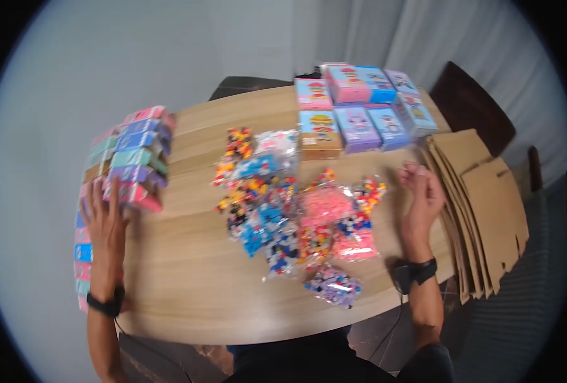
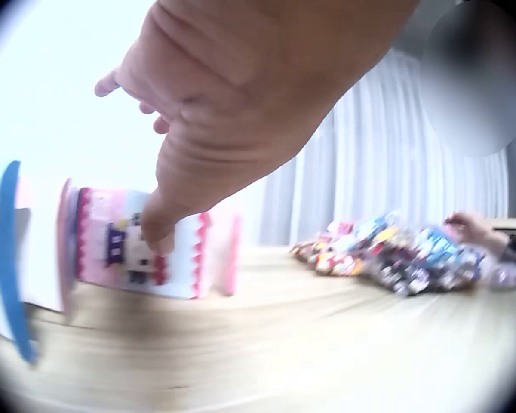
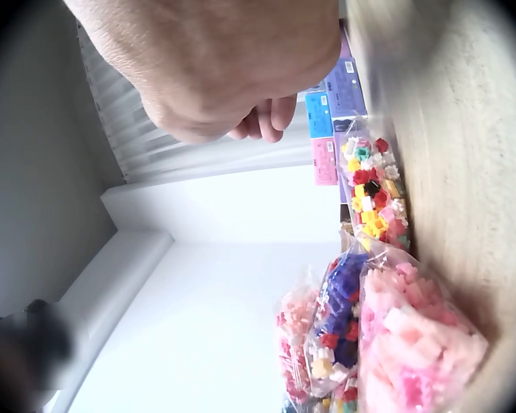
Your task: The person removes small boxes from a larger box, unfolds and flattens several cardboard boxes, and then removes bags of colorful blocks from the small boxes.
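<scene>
My left hand (image 1: 106, 220) reaches over a row of colorful small boxes (image 1: 139, 158) on the table's left side, its fingers extended across a pink one. In the left wrist view, the thumb overlaps the printed face of a pink-edged box (image 2: 138, 249) showing a cartoon figure. On the other side, my right hand (image 1: 422, 201) hovers with loosely curled fingers and nothing in them. It is beside a stack of brown cardboard pieces (image 1: 487, 217). Right of the table's middle, clear bags of pink bricks (image 1: 327, 205) lie near this hand.
More clear bags of colorful little bricks (image 1: 258, 230) are heaped mid-table. Several assembled picture boxes (image 1: 358, 127) stand at the back right, some stacked. A dark chair (image 1: 471, 105) is behind the cardboard. Cables run from both wrist straps; the table edge (image 1: 245, 338) curves close to the body.
</scene>
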{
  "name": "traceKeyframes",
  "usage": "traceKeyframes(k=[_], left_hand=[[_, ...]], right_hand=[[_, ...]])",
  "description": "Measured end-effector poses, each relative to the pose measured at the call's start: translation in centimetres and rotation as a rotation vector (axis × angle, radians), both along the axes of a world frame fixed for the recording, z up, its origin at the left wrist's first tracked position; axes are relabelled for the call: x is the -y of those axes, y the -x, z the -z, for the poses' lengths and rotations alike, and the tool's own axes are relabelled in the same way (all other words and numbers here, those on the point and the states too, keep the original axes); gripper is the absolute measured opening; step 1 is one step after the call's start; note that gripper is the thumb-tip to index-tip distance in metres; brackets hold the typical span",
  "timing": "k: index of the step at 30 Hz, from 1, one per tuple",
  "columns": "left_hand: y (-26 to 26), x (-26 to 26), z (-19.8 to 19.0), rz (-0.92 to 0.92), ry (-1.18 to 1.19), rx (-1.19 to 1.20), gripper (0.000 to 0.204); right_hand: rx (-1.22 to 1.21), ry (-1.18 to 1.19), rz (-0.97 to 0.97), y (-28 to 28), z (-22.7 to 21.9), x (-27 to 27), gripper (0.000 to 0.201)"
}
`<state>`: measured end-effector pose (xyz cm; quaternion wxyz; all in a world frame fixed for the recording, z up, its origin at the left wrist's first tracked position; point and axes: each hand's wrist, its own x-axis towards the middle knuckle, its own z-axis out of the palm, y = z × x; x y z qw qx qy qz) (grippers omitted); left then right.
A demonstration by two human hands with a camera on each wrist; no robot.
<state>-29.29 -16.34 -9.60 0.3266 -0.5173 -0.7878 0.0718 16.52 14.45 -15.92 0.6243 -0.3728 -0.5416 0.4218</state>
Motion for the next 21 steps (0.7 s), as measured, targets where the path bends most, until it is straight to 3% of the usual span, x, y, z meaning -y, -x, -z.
traceKeyframes(k=[1,2,3,4,6,8,9,11,13,14,15,16,17,18,19,20,21], left_hand=[[-2.3,-0.2,-0.6,0.002,-0.051,0.112,0.083],[-4.6,-0.4,-1.0,-0.002,-0.1,0.223,0.084],[-7.5,-1.0,-1.3,0.073,-0.2,0.342,0.07],[-9.9,-1.8,-1.4,0.154,-0.237,0.471,0.061],[-13.2,-3.8,-1.0,0.236,-0.278,0.605,0.052],[-14.8,-7.2,0.2,0.475,-0.576,1.083,0.039],[-15.4,-8.6,0.0,0.479,-0.586,1.081,0.039],[-16.2,-11.1,-0.8,0.556,-0.927,1.387,0.036],[-16.6,-11.6,-2.3,0.585,-0.939,1.49,0.037],[-16.5,-11.8,-2.4,0.631,-0.836,1.509,0.038],[-16.4,-12.2,-2.5,0.674,-0.743,1.525,0.04],[-16.8,-11.9,-2.8,0.613,-0.662,1.768,0.053],[-16.9,-12.3,-2.6,0.611,-0.696,1.76,0.053],[-16.9,-12.8,-2.1,0.724,-0.635,1.922,0.066],[-16.9,-13.0,-1.6,0.837,-0.556,2.075,0.079],[-17.1,-13.1,-1.4,0.815,-0.582,2.058,0.079],[-17.5,-13.2,-1.2,0.894,-0.622,2.142,0.09]], right_hand=[[0.003,0.021,-0.02,-0.2,-0.2,-0.1,0.024],[0.171,-0.033,0.003,-0.4,-1.0,-0.5,0.025],[0.334,-0.082,0.021,-0.5,-1.8,-1.2,0.028],[0.34,-0.093,0.039,-0.4,-3.1,-2.3,0.028],[1.003,-0.351,0.323,0.5,-6.2,-5.8,0.043],[1.227,-0.561,0.538,0.5,-6.0,-11.9,0.061],[1.225,-0.572,0.543,0.2,-5.9,-14.6,0.061],[1.579,0.072,0.354,-0.3,-6.1,-18.3,0.069],[1.512,0.068,0.396,-0.2,-6.5,-18.2,0.075],[1.449,0.068,0.433,-0.1,-6.7,-17.9,0.081],[1.283,-0.139,0.473,0.5,-7.3,-15.9,0.08],[1.11,-0.344,0.498,1.6,-8.0,-12.8,0.079],[0.869,-0.543,0.36,2.9,-8.8,-10.1,0.077],[0.752,-0.601,0.229,4.5,-9.5,-6.9,0.076],[0.514,-0.446,-0.095,6.3,-10.6,-2.7,0.082],[0.281,-0.273,-0.4,7.8,-11.0,1.0,0.085],[0.175,-0.225,-0.613,8.8,-10.2,3.2,0.088]])
